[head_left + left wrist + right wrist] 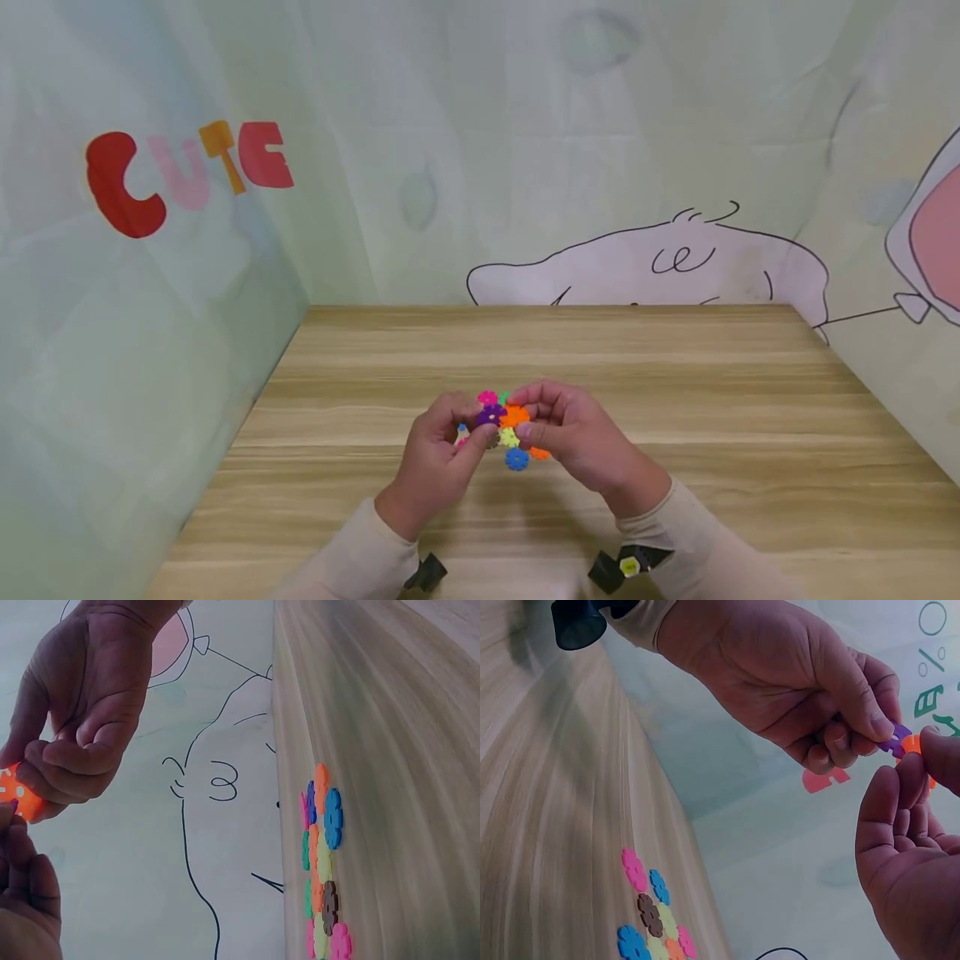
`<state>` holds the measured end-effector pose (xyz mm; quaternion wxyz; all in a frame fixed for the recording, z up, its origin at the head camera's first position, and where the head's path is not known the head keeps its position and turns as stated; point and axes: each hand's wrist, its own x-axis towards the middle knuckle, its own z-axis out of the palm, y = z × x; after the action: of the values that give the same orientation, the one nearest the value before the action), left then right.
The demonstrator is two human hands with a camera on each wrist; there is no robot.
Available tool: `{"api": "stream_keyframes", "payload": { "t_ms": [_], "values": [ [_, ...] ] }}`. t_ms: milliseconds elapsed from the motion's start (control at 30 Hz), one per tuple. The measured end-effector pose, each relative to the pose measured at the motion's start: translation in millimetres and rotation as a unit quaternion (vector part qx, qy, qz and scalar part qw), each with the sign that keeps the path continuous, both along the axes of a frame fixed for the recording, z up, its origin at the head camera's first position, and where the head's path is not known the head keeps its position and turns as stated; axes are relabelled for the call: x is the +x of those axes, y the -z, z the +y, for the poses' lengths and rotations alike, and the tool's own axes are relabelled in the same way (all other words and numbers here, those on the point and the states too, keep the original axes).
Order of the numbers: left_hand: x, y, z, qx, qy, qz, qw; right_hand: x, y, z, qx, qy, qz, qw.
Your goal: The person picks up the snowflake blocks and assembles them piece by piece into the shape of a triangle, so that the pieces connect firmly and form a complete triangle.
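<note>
Above the wooden table (675,392), my left hand (480,427) pinches a purple flower-shaped plastic disc (491,414). My right hand (529,417) pinches an orange disc (515,415) and holds it edge to edge against the purple one. In the right wrist view, the left hand (859,731) grips the purple disc (898,738) with thumb and fingers, and it meets the orange disc (913,745) at my right hand (919,769). The left wrist view shows the right hand (56,765) curled round the orange disc (24,799).
A small pile of loose flower discs (516,457) in blue, pink, yellow, brown and orange lies on the table just under my hands, as the left wrist view (322,862) and the right wrist view (652,919) also show. Fabric walls with cartoon prints close in three sides.
</note>
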<state>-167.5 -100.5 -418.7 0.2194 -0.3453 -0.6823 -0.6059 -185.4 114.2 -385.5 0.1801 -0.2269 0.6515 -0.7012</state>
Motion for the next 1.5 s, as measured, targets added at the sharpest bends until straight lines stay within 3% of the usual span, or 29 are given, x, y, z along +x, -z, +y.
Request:
{"api": "stream_keyframes", "payload": {
  "t_ms": [167, 333, 500, 600, 700, 867, 1100, 1267, 1500],
  "values": [
    [-0.6, 1.3, 1, -0.005, -0.004, 0.009, 0.9999, -0.9, -1.3, 2, 0.03, 0.005, 0.003, 1.0],
    [-2.5, 3.0, -2, -0.041, -0.032, 0.026, 0.9983, -2.3, -1.8, 4, 0.049, 0.011, 0.004, 0.999],
    [-7.0, 2.8, -6, -0.073, -0.056, 0.069, 0.9934, -4.6, 0.1, 4, 0.041, -0.003, 0.018, 0.999],
    [-9.6, 3.2, -6, -0.073, -0.069, 0.089, 0.991, -8.2, 2.2, 7, 0.067, 0.005, 0.032, 0.997],
    [-11.3, 4.6, -6, -0.062, -0.084, 0.069, 0.9922, -16.1, 5.2, 13, 0.118, 0.026, 0.059, 0.991],
    [-11.4, 7.6, -8, -0.05, -0.095, 0.016, 0.9941, -35.3, 17.2, 26, 0.221, 0.041, 0.122, 0.967],
    [-11.5, 10.4, -8, -0.047, -0.086, 0.001, 0.9952, -47.6, 41.5, 29, 0.381, 0.012, 0.145, 0.913],
    [-11.7, 11.2, -8, -0.042, -0.079, -0.007, 0.996, -46.1, 46.7, 28, 0.434, -0.002, 0.162, 0.886],
    [-11.0, 11.7, -8, -0.042, -0.073, -0.024, 0.9962, -45.0, 50.5, 25, 0.466, -0.011, 0.183, 0.865]
  ]
}}
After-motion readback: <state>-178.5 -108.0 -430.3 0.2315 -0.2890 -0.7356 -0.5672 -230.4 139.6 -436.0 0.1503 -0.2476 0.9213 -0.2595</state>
